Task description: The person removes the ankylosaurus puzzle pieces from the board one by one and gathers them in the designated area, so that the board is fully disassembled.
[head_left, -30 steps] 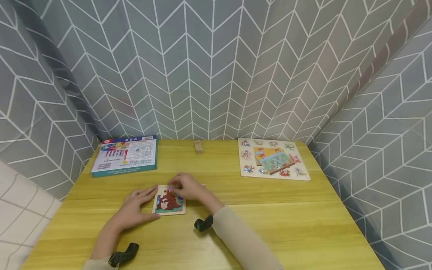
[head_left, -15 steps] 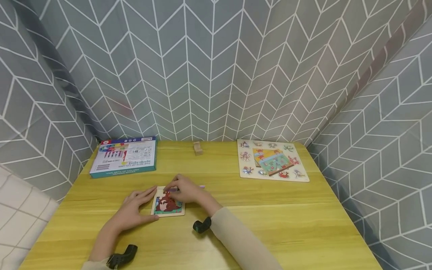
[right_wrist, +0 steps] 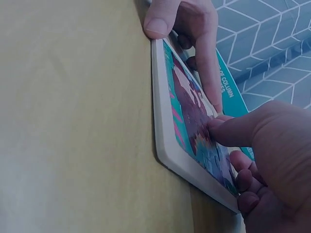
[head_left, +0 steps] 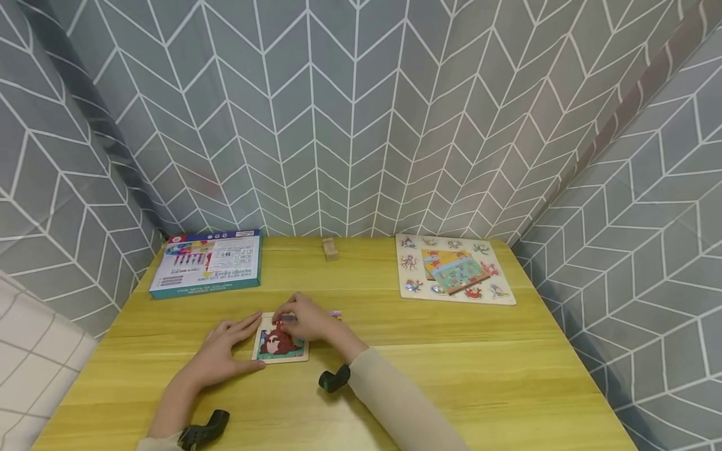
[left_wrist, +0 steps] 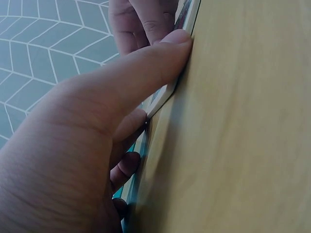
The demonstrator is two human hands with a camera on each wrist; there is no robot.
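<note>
- One small wooden jigsaw (right_wrist: 163, 107) lies flat on the table (head_left: 479, 376), between the hands.
- Left hand (head_left: 224, 351): fingers extended, thumb and forefinger spread to touch the jigsaw's left-hand corners.
- Right hand (head_left: 309, 318): thumb and fingers bent together over its picture; whether they pinch a piece, I cannot tell.
- Farther back: a beaded-boxes carton (head_left: 209, 263), a wooden block (head_left: 329, 249), a sea-animal puzzle board (head_left: 425, 295) bearing two picture cards (head_left: 459, 275).
</note>
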